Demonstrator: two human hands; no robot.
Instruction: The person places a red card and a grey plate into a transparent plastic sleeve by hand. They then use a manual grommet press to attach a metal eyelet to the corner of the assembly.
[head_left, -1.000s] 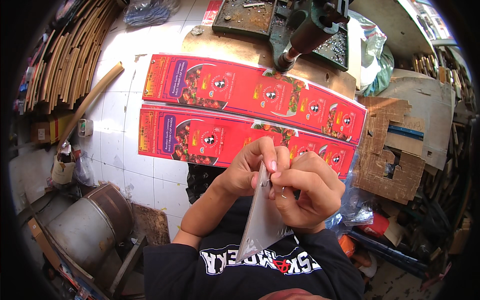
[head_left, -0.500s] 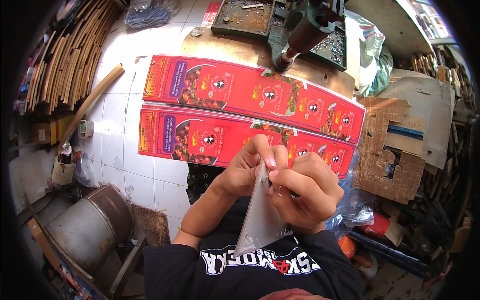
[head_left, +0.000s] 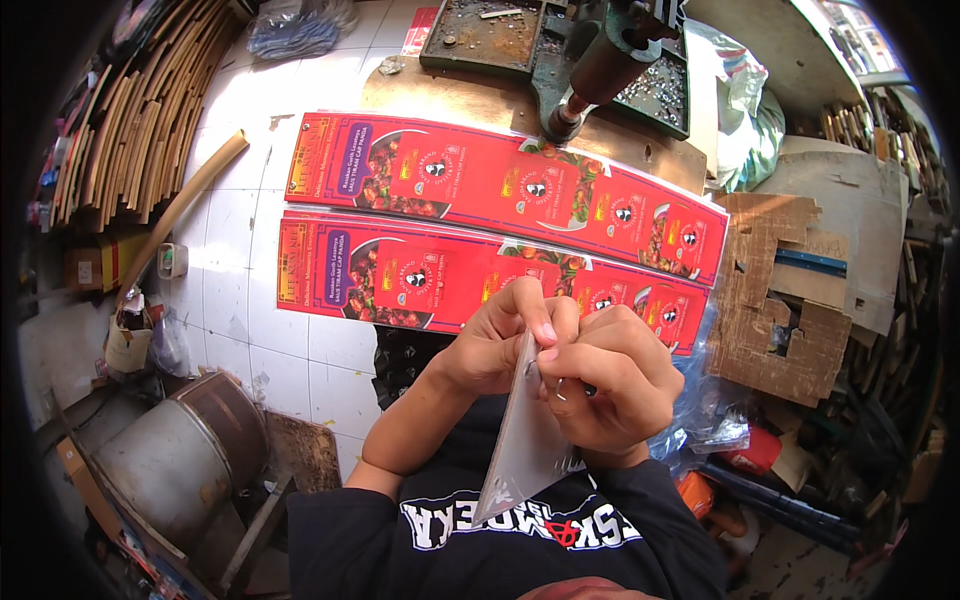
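Note:
Close to my chest, a thin grey flat panel point(head_left: 522, 452) stands on a slant with its edge toward me. My left hand point(head_left: 495, 335) pinches the panel's top end between thumb and fingers. My right hand point(head_left: 625, 385) is closed against the same end, its fingertips meeting those of my left hand. A short bent piece of thin metal wire point(head_left: 560, 391) pokes out from under the right fingers; the rest of it is hidden. Beyond my hands lie two long red printed strips point(head_left: 470, 185), one behind the other.
A dark metal press point(head_left: 600, 75) stands at the far side on a wooden board point(head_left: 430, 95), with trays of small metal bits point(head_left: 655, 95) beside it. Cut cardboard point(head_left: 775, 300) lies to the right. At the left are stacked brown strips point(head_left: 150, 110) and a metal drum point(head_left: 180, 450).
The panel's lower tip has swung slightly to the right. Both hands keep nearly the same place and grip, with small shifts of the right fingers at the panel's top.

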